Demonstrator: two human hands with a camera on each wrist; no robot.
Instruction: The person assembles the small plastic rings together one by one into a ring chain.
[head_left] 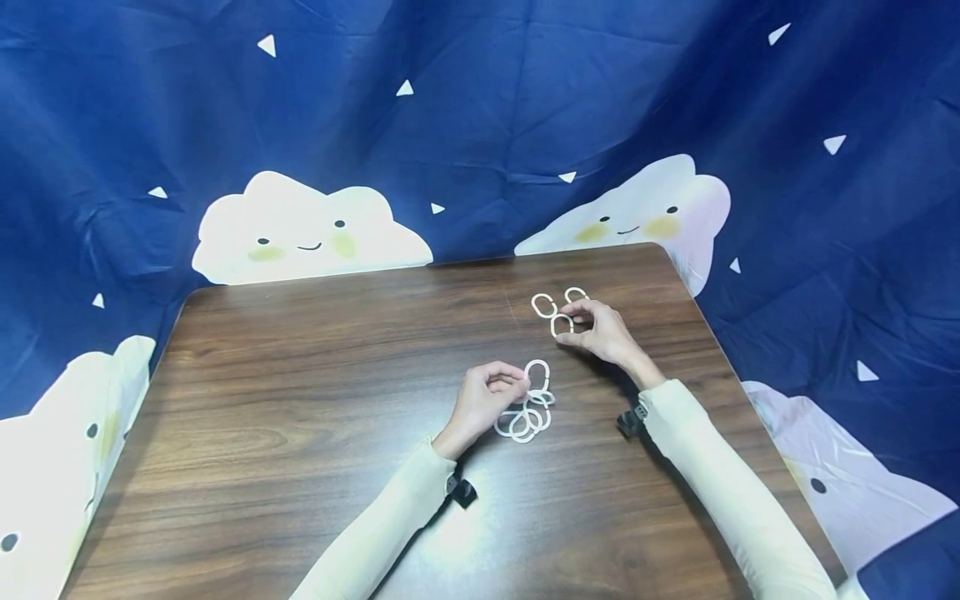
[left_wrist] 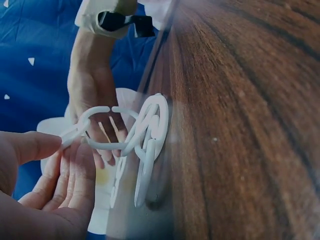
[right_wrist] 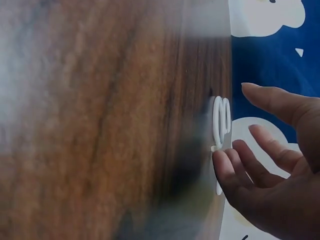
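In the head view my left hand (head_left: 486, 402) pinches a white plastic chain link (left_wrist: 75, 132) between thumb and fingertips. Joined to it is a short chain of several white links (head_left: 522, 440), bunched by the table, and the left wrist view shows a gap in one link's side. Farther back, my right hand (head_left: 598, 332) reaches down over loose white links, its thumb and fingers spread apart. One loose link (head_left: 552, 327) lies between those fingertips. Another link (head_left: 542, 294) is to its left, and a third link (head_left: 576, 289) lies just beyond the fingers, partly hidden.
The brown wood-grain table (head_left: 300, 400) has rounded back corners. Behind and beside it hangs a blue curtain (head_left: 480, 125) printed with clouds and white triangles. Black wrist cameras (head_left: 462, 492) sit below both cuffs, close over the table.
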